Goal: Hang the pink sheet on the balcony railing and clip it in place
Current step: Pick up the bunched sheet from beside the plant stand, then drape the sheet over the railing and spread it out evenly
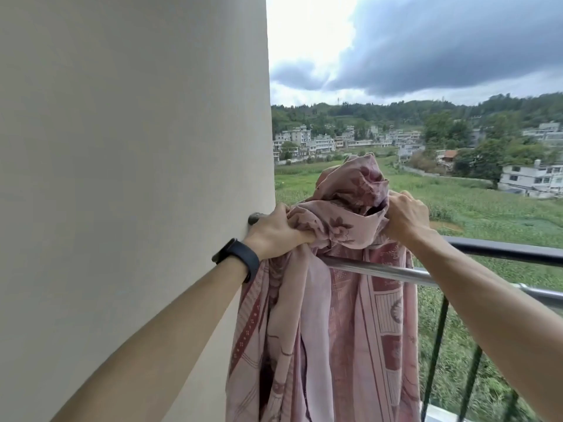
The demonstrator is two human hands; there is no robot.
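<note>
The pink patterned sheet (pixel 332 315) is bunched over the shiny metal rail (pixel 380 271) of the balcony railing and hangs down in long folds. A lump of it stands up above the rail between my hands. My left hand (pixel 274 231), with a black band on its wrist, grips a fistful of the cloth close to the wall. My right hand (pixel 403 216) grips the bunched cloth on the other side, above the rail. No clip is in view.
A plain beige wall (pixel 137 178) fills the left half, and the rail meets it by my left hand. A dark outer rail (pixel 502 249) and black upright bars (pixel 438 336) run to the right. Fields and houses lie far below.
</note>
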